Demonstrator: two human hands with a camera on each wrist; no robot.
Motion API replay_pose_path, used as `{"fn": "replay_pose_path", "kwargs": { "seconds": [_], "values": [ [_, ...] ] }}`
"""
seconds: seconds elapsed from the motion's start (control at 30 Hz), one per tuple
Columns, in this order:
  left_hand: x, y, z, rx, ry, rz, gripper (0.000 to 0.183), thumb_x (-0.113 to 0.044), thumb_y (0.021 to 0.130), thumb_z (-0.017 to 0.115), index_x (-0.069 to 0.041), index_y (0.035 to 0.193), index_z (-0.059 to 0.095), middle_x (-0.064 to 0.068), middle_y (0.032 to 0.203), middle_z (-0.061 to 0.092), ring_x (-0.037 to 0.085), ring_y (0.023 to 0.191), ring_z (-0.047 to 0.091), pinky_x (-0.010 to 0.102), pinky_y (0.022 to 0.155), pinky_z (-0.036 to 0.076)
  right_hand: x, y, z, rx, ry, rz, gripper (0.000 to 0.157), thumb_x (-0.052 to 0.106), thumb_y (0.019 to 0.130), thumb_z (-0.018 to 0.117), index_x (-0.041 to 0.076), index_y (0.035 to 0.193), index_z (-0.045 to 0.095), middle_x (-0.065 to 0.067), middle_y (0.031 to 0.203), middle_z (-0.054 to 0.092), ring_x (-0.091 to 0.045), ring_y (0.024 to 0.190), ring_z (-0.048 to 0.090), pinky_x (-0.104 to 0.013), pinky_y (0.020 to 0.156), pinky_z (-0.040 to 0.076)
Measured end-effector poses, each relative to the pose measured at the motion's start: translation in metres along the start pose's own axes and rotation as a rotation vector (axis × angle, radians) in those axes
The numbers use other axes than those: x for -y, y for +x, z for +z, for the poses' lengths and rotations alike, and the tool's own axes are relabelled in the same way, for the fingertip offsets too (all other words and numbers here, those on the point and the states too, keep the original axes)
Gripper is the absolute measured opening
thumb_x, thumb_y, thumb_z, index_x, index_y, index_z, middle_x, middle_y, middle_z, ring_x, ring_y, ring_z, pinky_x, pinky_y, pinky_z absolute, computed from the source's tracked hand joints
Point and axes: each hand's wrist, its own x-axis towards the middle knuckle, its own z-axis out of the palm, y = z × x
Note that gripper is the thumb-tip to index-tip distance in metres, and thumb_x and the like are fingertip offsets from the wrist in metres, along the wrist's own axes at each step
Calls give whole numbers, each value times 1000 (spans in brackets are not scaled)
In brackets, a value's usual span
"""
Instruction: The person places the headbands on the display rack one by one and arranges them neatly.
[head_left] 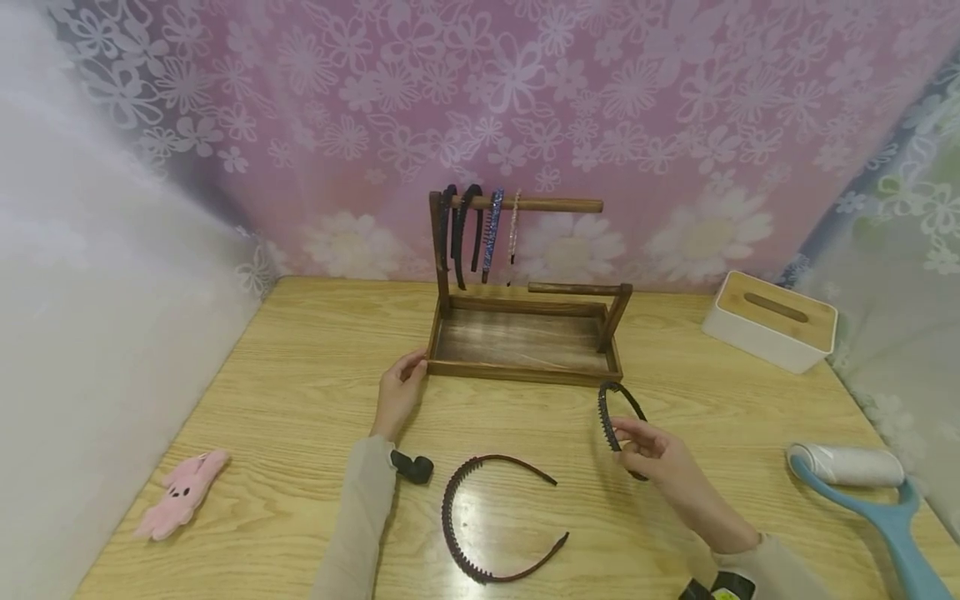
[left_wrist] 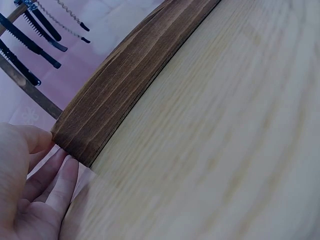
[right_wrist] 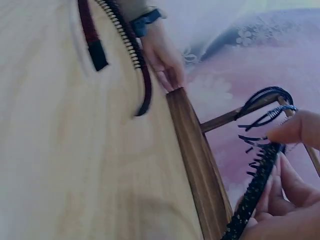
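Observation:
My right hand (head_left: 660,458) pinches a black toothed headband (head_left: 604,414) between thumb and fingers, just in front of the rack's right corner. Sparkly dots cover the band in the right wrist view. With thumb and fingertips, my left hand (head_left: 399,396) grips the front left corner of a dark wooden headband rack (head_left: 525,376). Several headbands hang from its upper bar: black ones (head_left: 459,242), a glittery blue one (head_left: 492,233) and a thin beaded one (head_left: 514,225). A dark red toothed headband (head_left: 448,508) lies on the table between my forearms.
The rack's lower bar (head_left: 573,289) carries no band. At the right stand a white tissue box (head_left: 757,333) with a wooden lid and a blue-handled lint roller (head_left: 847,467). A pink plush toy (head_left: 183,496) lies at the left on the wooden table (head_left: 300,400). A flowered curtain (head_left: 487,100) hangs behind.

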Motion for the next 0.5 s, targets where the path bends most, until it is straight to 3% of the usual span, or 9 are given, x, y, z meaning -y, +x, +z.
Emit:
{"fn": "replay_pose_path", "kwargs": {
  "seconds": [0.27, 0.5],
  "values": [
    [1, 0, -1, 3, -11, 10, 33, -20, 102, 53, -8, 132, 60, 15, 129, 64, 28, 117, 59, 35, 96, 48, 8, 14, -24, -167, -27, 38, 37, 14, 98, 56, 14, 135, 50, 29, 99, 57, 8, 90, 56, -16, 73, 47],
    [2, 1, 0, -7, -13, 14, 32, -20, 101, 54, -9, 131, 62, 14, 127, 65, 26, 116, 60, 32, 94, 49, 14, 27, -45, -227, 52, -81, 31, 9, 99, 55, 28, 123, 53, 28, 99, 60, 9, 88, 58, -11, 74, 49]
  ]
}}
